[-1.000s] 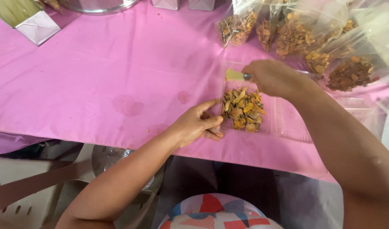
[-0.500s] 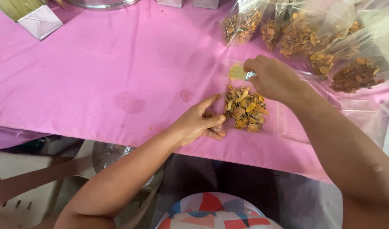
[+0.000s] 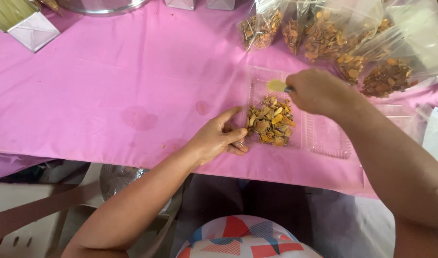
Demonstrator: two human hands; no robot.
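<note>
A clear plastic clamshell box (image 3: pixel 257 88) lies open on the pink tablecloth (image 3: pixel 109 91), holding a heap of dried yellow-brown chips (image 3: pixel 270 120). My left hand (image 3: pixel 218 136) steadies the box at its left edge, thumb and fingers on the rim. My right hand (image 3: pixel 319 91) hovers over the box's far side and grips a small spoon (image 3: pixel 277 86) with a yellow bowl, held just above the chips. The box's empty lid half (image 3: pixel 324 136) lies to the right under my right forearm.
Several clear bags of dried chips (image 3: pixel 324 36) lie at the back right. A folded paper box (image 3: pixel 30 28) sits at the back left beside a metal basin (image 3: pixel 102 5). A plastic chair (image 3: pixel 32 215) stands below the table edge.
My right hand has shifted slightly with the spoon above the chips. My left hand stays at the box's left edge. The camera has tilted a little.
</note>
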